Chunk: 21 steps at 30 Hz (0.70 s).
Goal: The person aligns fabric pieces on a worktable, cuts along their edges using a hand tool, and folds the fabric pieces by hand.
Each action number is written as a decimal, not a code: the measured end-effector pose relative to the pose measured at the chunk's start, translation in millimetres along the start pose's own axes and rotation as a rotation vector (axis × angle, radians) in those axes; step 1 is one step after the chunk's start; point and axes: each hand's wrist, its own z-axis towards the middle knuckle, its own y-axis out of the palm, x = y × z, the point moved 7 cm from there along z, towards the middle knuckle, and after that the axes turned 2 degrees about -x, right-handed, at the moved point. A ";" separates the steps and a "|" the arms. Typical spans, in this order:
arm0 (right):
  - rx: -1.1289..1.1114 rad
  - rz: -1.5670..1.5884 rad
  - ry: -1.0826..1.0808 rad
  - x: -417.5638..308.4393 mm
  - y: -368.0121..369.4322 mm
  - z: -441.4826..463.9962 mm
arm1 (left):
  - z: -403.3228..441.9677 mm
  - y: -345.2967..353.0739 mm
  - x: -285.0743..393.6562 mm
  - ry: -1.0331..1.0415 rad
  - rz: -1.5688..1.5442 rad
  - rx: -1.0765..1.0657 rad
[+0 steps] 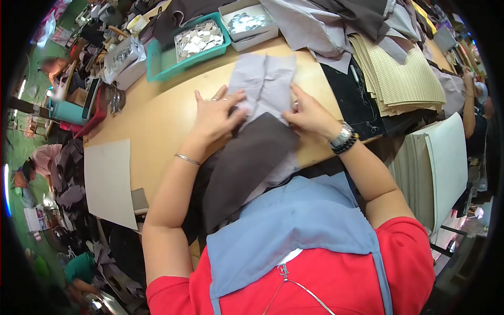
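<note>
My left hand [214, 119] is spread, fingers resting on the cloth [262, 79]; my right hand [313, 114] touches its opposite edge, though I cannot tell whether it pinches. The cloth lies on the table [168, 113], its pale end laid out, its dark part trailing toward the apron [304, 210]. I'd judge it partway: spread, with creases left to smooth. Beyond, the basket [163, 58] sits untouched.

On my feed the cloth [257, 152] looks matt and lightly wrinkled, the table [176, 107] smooth wood with a soft sheen. I make out smooth plastic in the basket [163, 62], shiny metal in the watch [343, 137], and a rough, textured face on the sheets [401, 76]
</note>
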 end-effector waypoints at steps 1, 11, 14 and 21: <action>0.062 -0.141 -0.057 0.2 -11.2 -5.4 | -3.3 2.6 15.3 0.004 0.075 0.023; 0.153 -0.831 -0.494 -41.6 34.5 -55.2 | -8.2 42.0 18.9 -0.057 0.036 -0.035; 0.132 -0.962 -0.628 -45.0 50.8 -66.8 | 0.9 42.4 8.0 -0.100 -0.123 -0.138; -0.155 -0.606 -0.769 -51.7 82.8 -77.7 | -6.0 32.8 28.3 -0.079 0.052 -0.004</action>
